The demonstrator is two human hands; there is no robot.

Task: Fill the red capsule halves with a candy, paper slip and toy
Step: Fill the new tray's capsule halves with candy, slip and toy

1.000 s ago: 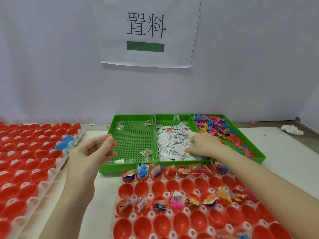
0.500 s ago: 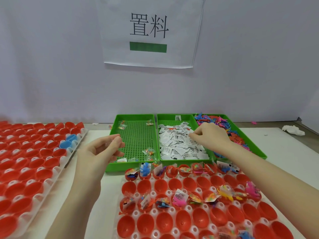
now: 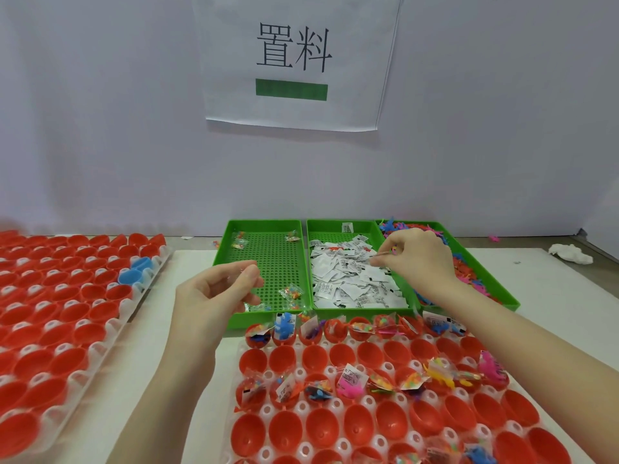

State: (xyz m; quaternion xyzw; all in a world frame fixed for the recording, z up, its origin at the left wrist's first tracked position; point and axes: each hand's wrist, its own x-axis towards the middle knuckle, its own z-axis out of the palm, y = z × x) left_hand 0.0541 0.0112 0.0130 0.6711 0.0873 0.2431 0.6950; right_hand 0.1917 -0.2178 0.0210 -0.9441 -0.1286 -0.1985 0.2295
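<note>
Gathering: right hand (image 3: 415, 259) hangs over the boundary between the middle and right green perforated plastic trays, fingers curled and pinching something small, with a pink-orange bit showing at the fingertips (image 3: 395, 252); whether it is a toy, a paper slip or both is hard to make out.
Left hand: left hand (image 3: 214, 296) is raised in front of the left green tray (image 3: 268, 226), thumb and forefinger pressed together on what looks like a clear candy packet, though it is too transparent to be sure.
Supplies: loose white printed paper slips (image 3: 351, 279) fill the middle tray; small colourful plastic toys (image 3: 469, 272) fill the right tray, largely covered by the right hand and forearm; a few clear packets of coloured candy (image 3: 291, 291) lie in the left tray.
Task's thing: red plastic capsule halves (image 3: 315, 360) sit in a clear moulded holder on the white surface (image 3: 552, 296), directly toward the person from both hands.
Deciding relation: the unfilled row just behind the front filled row lies below and nearer than the trays; the right hand is probably nearer its right end, the left hand its left end.
Hidden: holder's near edge is cut off by the frame.
</note>
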